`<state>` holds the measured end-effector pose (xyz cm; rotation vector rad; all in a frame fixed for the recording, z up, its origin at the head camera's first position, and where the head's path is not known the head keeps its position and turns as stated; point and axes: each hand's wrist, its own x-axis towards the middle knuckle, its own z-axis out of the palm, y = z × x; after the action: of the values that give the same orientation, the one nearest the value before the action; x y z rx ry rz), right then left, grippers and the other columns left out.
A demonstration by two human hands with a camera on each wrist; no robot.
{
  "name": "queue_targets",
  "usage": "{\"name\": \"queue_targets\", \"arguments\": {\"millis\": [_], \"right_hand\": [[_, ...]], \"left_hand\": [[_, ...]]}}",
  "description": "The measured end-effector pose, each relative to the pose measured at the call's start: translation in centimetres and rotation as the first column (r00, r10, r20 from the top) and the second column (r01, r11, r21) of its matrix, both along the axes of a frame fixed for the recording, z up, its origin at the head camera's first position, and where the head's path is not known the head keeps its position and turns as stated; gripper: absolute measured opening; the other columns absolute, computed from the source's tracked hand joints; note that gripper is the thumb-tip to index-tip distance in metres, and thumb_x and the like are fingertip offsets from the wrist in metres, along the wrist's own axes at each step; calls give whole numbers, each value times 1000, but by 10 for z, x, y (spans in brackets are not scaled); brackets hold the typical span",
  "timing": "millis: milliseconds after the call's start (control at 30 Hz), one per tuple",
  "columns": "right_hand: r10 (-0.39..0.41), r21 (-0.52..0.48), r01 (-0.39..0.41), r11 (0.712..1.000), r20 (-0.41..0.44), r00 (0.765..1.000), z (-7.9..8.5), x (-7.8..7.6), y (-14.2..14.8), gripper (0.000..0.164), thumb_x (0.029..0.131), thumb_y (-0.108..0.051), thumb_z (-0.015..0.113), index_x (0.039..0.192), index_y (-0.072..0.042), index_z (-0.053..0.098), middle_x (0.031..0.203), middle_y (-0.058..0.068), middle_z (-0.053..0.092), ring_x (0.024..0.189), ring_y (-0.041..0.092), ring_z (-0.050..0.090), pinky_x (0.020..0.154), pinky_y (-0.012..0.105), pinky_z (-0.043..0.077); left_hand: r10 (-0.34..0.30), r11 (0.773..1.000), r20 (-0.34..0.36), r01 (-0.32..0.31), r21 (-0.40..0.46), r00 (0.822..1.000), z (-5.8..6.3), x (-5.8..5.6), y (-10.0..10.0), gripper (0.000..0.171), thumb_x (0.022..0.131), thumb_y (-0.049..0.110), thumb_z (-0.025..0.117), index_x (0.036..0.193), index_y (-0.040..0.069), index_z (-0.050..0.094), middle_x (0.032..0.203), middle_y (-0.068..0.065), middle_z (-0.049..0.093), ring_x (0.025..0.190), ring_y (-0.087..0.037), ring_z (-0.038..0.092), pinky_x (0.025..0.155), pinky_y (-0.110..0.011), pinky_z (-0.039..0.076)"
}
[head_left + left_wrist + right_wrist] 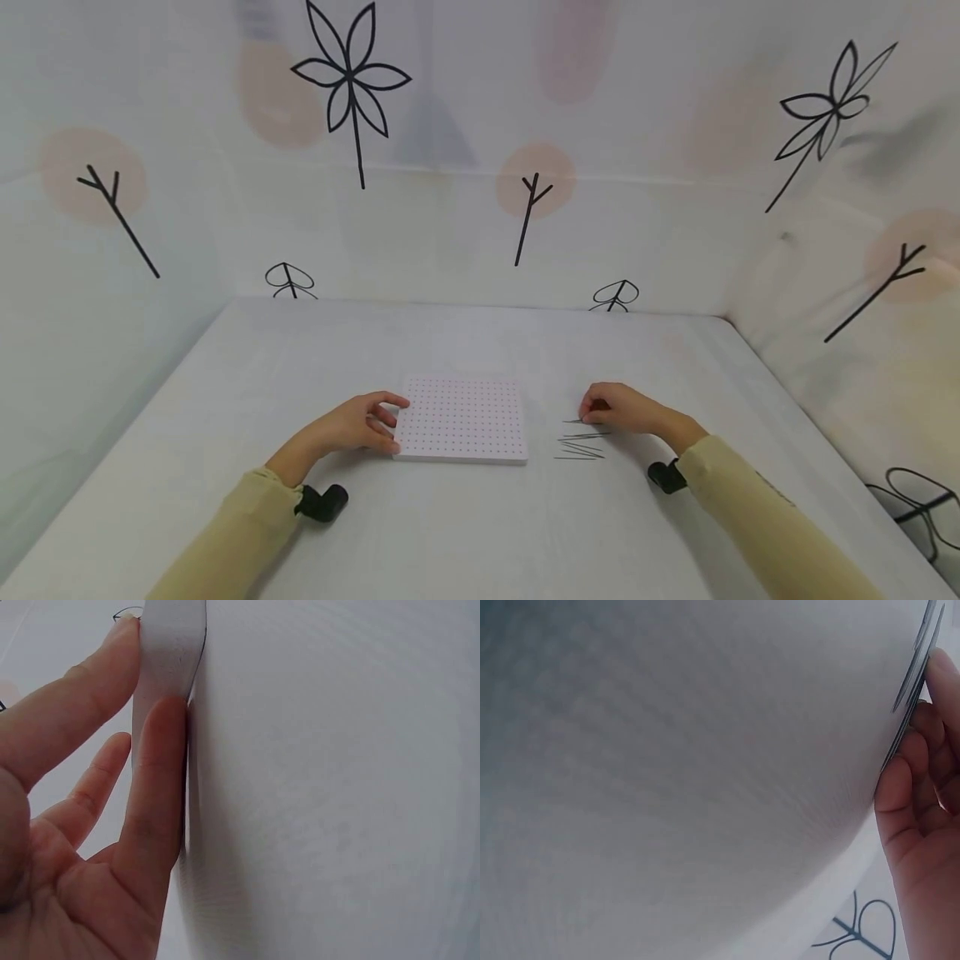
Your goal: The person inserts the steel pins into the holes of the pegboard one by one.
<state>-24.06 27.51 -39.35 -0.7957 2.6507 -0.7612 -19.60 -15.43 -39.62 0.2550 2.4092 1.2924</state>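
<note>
In the head view, we observed the left hand at the left edge of a flat white board marked with a grid of small dots. The board lay on the white table directly to the right of that hand. The fingers were spread and extended, touching the board without wrapping around it; the thumb sat at its near left corner. We located the right hand well to the right of the board, fingers bent down and thumb brought toward them at the farthest of several thin dark rods. The other rods lay on the table just on the near side of that hand, some crossing at an angle. A black wrist device showed behind the left hand, beside the left sleeve. Beyond both hands, we noted a pale backdrop printed with plant outlines. In the left wrist view, we saw fingertips against the board's side, with one finger held apart from it. In the right wrist view, we saw curled fingers and thumb alongside the rods; we could not tell whether a rod was pinched.
</note>
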Motion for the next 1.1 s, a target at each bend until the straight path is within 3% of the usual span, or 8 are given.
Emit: {"name": "queue_targets", "arguments": {"millis": [433,600,1100], "right_hand": [[37,3,-37,999,45,998,-2,-1,2,4,90,-4,60,88,-6,56,83,-3,53,78,13,47,69,26,43],[52,-10,-52,999,18,998,0,-1,2,5,91,-7,58,89,-4,55,84,-2,52,78,12,47,68,26,42],[-45,-82,37,996,-101,994,8,5,-3,9,88,-3,62,97,-3,61,90,1,61,77,14,52,69,26,47]], "left_hand": [[8,1000,-8,-8,0,1000,2,1,2,62,69,5,81,125,7,53,95,-9,55,82,-18,60,73,-34,49],[7,1000,-7,-7,2,1000,3,2,2,62,70,5,81,125,7,53,95,-9,55,81,-18,60,73,-33,49],[5,1000,0,-5,16,1000,4,2,2,62,69,4,81,124,6,53,95,-9,55,80,-18,60,71,-33,48]]}}
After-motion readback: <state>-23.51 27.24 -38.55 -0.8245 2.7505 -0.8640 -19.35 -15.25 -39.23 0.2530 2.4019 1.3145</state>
